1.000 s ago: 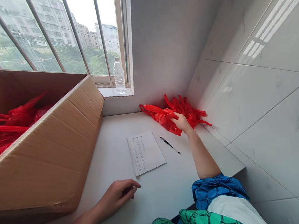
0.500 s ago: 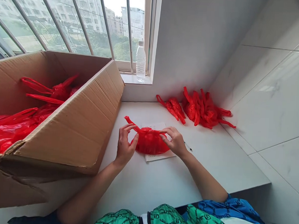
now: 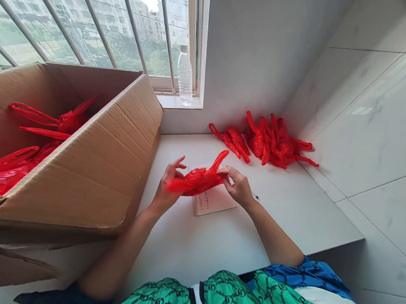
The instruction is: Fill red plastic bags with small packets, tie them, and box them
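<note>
A crumpled red plastic bag (image 3: 196,180) is stretched between my two hands just above the white counter (image 3: 218,243). My left hand (image 3: 167,186) pinches its left end, and my right hand (image 3: 237,185) grips its right end, where a handle loop sticks up. Under the bag lies a white sheet of paper with printed lines (image 3: 216,201). A pen tip (image 3: 256,198) shows just past my right wrist.
A large open cardboard box (image 3: 96,164) holding more red bags (image 3: 26,138) stands on the left. A heap of red bags (image 3: 268,142) lies in the far corner by the tiled wall. A plastic water bottle (image 3: 185,80) stands on the window sill.
My right hand took one bag from the corner heap and brought it over the paper. My left hand rose from the counter and gripped it. The bag is now pulled lengthwise between both hands.
</note>
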{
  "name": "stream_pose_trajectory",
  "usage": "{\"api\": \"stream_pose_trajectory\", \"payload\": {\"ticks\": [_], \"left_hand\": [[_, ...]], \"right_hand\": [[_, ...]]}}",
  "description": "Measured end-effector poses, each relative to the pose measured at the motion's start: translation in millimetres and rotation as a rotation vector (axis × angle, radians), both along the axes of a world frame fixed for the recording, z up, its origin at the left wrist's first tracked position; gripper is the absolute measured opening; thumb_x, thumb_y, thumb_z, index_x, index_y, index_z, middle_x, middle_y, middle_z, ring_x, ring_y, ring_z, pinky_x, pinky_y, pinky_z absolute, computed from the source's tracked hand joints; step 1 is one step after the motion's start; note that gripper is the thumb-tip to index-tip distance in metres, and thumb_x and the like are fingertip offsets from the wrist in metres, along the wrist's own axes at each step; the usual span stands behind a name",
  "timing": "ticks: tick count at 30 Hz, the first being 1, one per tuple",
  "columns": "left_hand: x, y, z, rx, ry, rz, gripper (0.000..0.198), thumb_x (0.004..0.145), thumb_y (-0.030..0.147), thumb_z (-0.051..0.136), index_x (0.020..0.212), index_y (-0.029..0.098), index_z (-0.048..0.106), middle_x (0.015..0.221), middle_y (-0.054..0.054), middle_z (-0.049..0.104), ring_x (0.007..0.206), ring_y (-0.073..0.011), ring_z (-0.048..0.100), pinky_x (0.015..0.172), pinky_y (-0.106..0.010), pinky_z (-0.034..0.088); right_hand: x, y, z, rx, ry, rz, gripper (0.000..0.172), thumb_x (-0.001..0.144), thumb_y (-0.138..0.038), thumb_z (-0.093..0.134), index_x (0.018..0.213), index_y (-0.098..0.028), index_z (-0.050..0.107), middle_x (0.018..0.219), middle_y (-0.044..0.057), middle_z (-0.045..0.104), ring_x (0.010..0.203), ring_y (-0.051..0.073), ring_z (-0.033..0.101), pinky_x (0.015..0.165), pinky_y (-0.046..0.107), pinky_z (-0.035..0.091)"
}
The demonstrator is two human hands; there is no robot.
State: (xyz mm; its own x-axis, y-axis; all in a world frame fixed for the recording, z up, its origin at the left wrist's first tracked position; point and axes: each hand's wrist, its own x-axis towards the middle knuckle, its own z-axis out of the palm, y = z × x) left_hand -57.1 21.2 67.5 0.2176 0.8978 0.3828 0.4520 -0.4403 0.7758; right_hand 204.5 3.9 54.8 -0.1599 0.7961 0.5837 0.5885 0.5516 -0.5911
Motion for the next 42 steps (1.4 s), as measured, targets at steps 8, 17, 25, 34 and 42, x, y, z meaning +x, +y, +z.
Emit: {"api": "stream_pose_trajectory", "payload": {"ticks": [8,17,25,34,42], "left_hand": [[-15.5,-15.9,27.5,0.061,-0.132,0.096,0.037,0.095,0.034,0.047,0.128,0.026,0.061,0.125,-0.007,0.058,0.103,-0.0200,0.062,0.088,-0.035,0.053],[21.3,24.2,-18.9,-0.070,0.382,-0.234,0.041,0.099,0.043,0.044,0.131,0.027,0.063,0.131,-0.007,0.065,0.119,-0.0254,0.058,0.101,-0.041,0.048],[4.1,16.4,-32.0,0.007,0.484,0.054,0.045,0.102,0.042,0.035,0.135,0.021,0.058,0.141,-0.013,0.055,0.128,-0.0312,0.051,0.105,-0.053,0.042],[32.7,21.4,-51.6,0.081,0.571,-0.111,0.052,0.102,0.033,0.035,0.151,0.015,0.039,0.158,-0.014,0.038,0.147,-0.0268,0.035,0.121,-0.050,0.028],[29.8,20.0,-66.1,0.144,0.679,-0.046,0.057,0.102,0.032,0.032,0.154,0.010,0.033,0.161,-0.013,0.031,0.150,-0.0254,0.027,0.123,-0.049,0.024]], "right_hand": [[7.8,-0.7,1.7,-0.035,-0.014,-0.157,0.021,0.098,-0.034,0.050,0.084,-0.024,0.063,0.082,0.003,0.069,0.079,0.020,0.064,0.076,0.034,0.050],[-33.6,2.2,-40.3,-0.142,-0.313,-0.143,0.026,0.087,-0.037,0.068,0.108,-0.023,0.061,0.121,0.012,0.060,0.108,0.030,0.060,0.083,0.044,0.057],[1.1,-4.2,-14.9,-0.218,-0.345,-0.023,0.008,0.088,-0.031,0.067,0.093,-0.025,0.066,0.127,0.009,0.061,0.114,0.029,0.062,0.093,0.049,0.052],[-54.3,24.2,-52.2,-0.131,-0.334,-0.174,0.068,0.101,-0.054,0.038,0.155,-0.013,0.032,0.160,0.018,0.033,0.151,0.031,0.024,0.121,0.053,0.026],[-56.4,22.1,-70.2,-0.132,-0.444,-0.237,0.073,0.102,-0.058,0.027,0.158,-0.012,0.025,0.163,0.014,0.027,0.153,0.028,0.019,0.124,0.050,0.018]]}}
